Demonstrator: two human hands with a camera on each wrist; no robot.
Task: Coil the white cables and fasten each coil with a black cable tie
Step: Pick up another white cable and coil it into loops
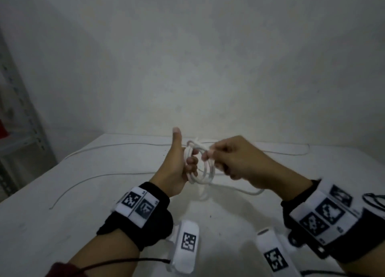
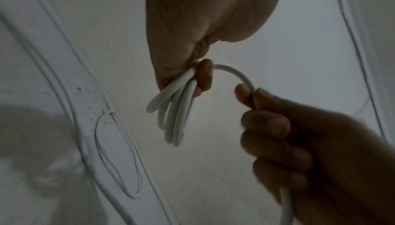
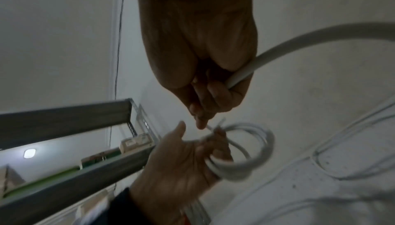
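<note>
A white cable coil (image 1: 200,168) of several loops hangs above the white table (image 1: 83,214). My left hand (image 1: 179,168) holds the coil (image 2: 173,110) with curled fingers, thumb pointing up. My right hand (image 1: 235,162) grips the cable's free length (image 2: 239,75) just right of the coil, fingers curled round it. In the right wrist view the free cable (image 3: 288,46) runs out past the right palm, and the coil (image 3: 241,151) sits in the left hand (image 3: 181,161). The cable's tail (image 1: 248,191) trails down onto the table. No black cable tie shows.
Other thin white cables (image 1: 125,145) lie across the table's far and left parts. Two white tagged devices (image 1: 185,247) rest near the front edge. A metal shelf rack (image 1: 18,130) stands at the left. A bare wall rises behind the table.
</note>
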